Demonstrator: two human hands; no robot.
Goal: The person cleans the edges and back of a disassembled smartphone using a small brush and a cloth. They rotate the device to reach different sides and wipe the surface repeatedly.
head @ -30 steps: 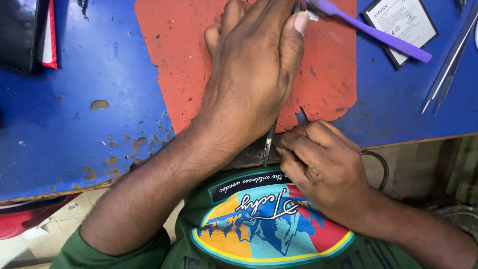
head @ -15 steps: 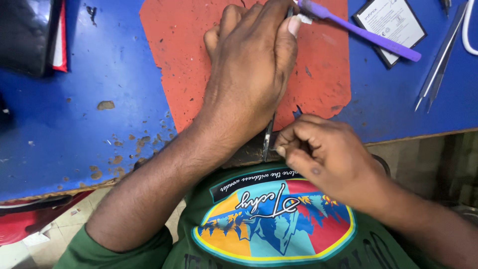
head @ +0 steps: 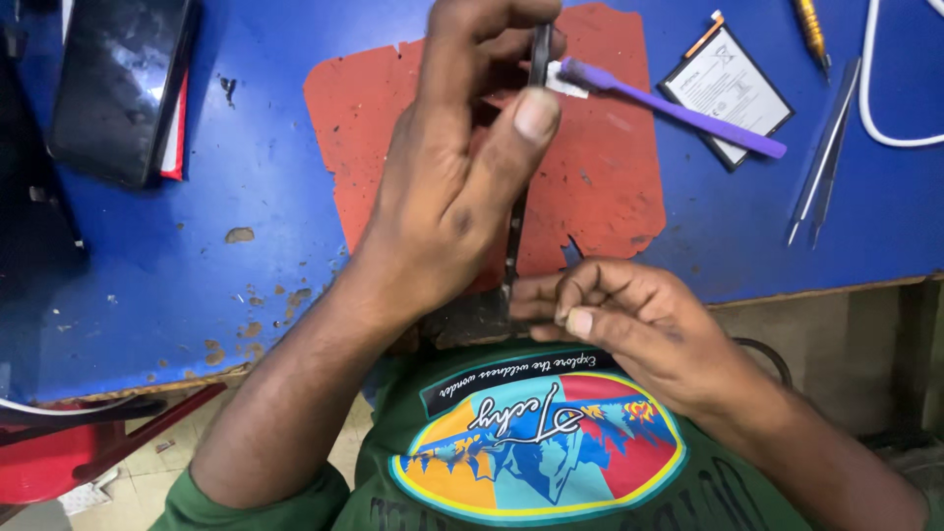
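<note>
From the head camera, the left hand (head: 447, 197) is curled around a thin dark phone frame (head: 513, 236) held on edge, nearly upright in the picture. Its fingers wrap the far end near the top of the view, and the thumb (head: 531, 118) presses flat against the near side of the frame. The right hand (head: 629, 320) sits at the near edge of the surface, its thumb and fingertips pinched together at the bottom end of the frame; what exactly lies between those fingertips is too small to tell. The frame stands over a worn red mat (head: 600, 187) that lies on the blue surface (head: 246, 177), its lower end just past the mat's near edge.

Behind the left hand a purple toothbrush (head: 688, 108) rests across the mat, bristle end toward the hand, handle pointing to the right. Just beyond its handle lies a flat phone battery (head: 723, 84) with a white label. To the right of that are metal tweezers (head: 821, 162), a yellow-handled screwdriver (head: 811, 25) at the top edge, and a white cable (head: 885, 98) curving off the frame. At the far left a dark phone (head: 118, 84) lies face up on a thin red-edged thing. Below the hands shows a green shirt (head: 551, 442) with a colourful oval print.
</note>
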